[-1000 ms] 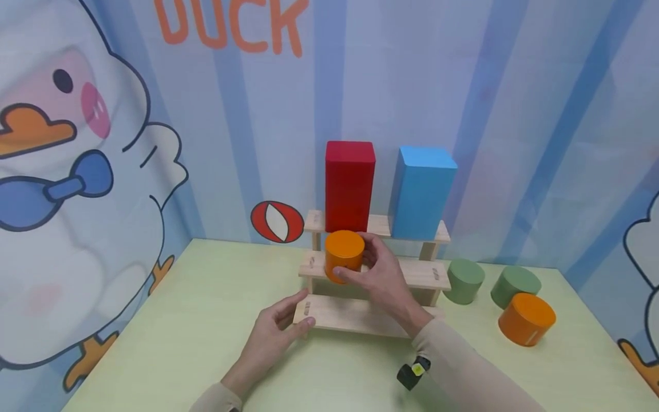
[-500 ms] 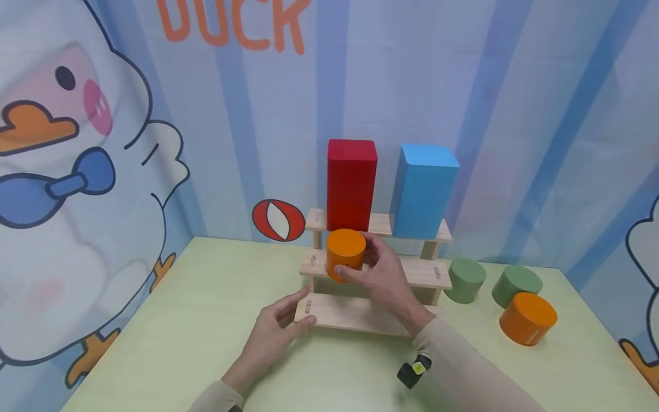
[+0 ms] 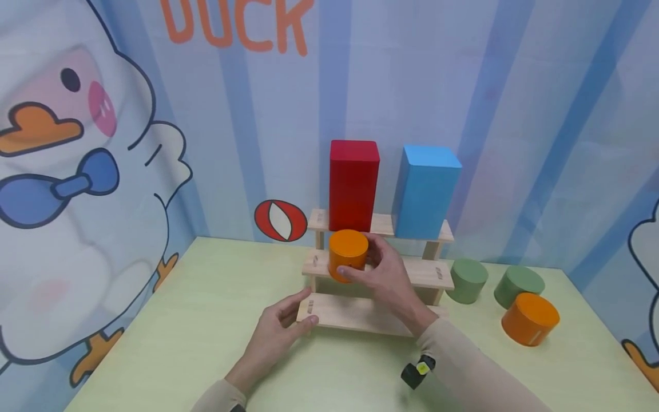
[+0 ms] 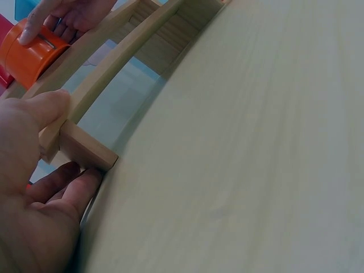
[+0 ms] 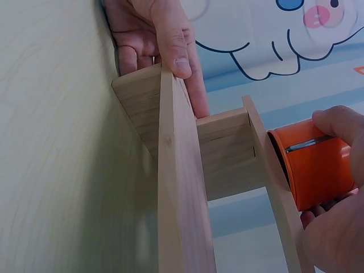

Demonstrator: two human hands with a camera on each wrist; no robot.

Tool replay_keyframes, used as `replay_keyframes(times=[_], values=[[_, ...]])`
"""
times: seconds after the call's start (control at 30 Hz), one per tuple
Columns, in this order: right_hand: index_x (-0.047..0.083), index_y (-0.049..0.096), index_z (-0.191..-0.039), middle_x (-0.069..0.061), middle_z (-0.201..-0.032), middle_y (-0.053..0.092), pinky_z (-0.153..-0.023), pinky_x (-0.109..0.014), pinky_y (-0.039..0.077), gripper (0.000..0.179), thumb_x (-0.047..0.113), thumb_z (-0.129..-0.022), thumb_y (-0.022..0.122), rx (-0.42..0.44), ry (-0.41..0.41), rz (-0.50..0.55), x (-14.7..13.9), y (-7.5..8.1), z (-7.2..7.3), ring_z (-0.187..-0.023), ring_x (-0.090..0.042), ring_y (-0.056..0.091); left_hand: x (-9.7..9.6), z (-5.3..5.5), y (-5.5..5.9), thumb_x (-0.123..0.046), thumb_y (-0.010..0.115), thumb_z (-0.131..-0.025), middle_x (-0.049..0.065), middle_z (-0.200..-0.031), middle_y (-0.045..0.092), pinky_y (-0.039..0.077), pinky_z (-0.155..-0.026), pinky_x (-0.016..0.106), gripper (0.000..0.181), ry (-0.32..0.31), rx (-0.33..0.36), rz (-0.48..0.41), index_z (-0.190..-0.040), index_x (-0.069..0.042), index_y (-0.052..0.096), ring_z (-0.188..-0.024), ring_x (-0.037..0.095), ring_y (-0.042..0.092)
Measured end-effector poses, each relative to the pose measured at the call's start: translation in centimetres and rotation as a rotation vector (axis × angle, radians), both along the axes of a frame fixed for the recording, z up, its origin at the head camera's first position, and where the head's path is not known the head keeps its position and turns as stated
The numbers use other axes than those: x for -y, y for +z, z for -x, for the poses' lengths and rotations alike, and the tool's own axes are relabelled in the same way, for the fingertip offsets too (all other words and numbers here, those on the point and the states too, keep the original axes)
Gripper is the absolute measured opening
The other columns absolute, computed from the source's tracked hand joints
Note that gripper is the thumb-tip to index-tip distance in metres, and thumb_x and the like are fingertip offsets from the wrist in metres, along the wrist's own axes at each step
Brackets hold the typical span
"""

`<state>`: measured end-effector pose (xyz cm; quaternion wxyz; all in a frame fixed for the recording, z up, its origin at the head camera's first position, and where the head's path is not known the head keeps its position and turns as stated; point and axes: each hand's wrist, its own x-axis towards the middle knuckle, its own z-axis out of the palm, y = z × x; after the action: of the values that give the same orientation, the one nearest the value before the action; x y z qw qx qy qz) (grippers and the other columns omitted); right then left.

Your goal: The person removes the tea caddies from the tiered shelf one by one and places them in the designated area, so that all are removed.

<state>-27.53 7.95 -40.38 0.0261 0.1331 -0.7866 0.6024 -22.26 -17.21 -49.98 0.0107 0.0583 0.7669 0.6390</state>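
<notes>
On the middle tread of a three-tier wooden stand [image 3: 350,313] sits an orange cylinder [image 3: 348,243]. My right hand [image 3: 391,286] grips it from the right, thumb on the near side and fingers behind. A narrow dark slit shows in the side of the orange cylinder [image 5: 318,170] in the right wrist view. At the stand's lower left end my left hand [image 3: 275,332] holds the bottom tread, thumb at the front edge. In the left wrist view, its fingers [image 4: 82,190] lie against the wooden end support [image 4: 85,145].
A red block [image 3: 352,189] and a light blue block [image 3: 428,191] stand upright on the top tier. Right of the stand, on the pale table [image 3: 206,297], are two green cylinders [image 3: 467,281] and another orange cylinder [image 3: 530,320]. A duck-print curtain [image 3: 257,126] hangs behind.
</notes>
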Motion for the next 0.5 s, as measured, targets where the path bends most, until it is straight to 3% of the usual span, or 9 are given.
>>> replay_keyframes(times=[0.5], values=[[0.025,0.051,-0.160,0.008,-0.157,0.062,-0.126,-0.050,0.050,0.079,0.033,-0.094,0.094,-0.019,0.042,0.000,-0.90,0.95,-0.09,-0.142,-0.023,0.062,-0.06,0.06,-0.09,-0.029,0.089,-0.099,0.005,-0.163,0.061,0.052,-0.122,0.046,0.065,0.002,0.003,-0.020,-0.159,-0.026,0.064,-0.149,0.034,0.060]])
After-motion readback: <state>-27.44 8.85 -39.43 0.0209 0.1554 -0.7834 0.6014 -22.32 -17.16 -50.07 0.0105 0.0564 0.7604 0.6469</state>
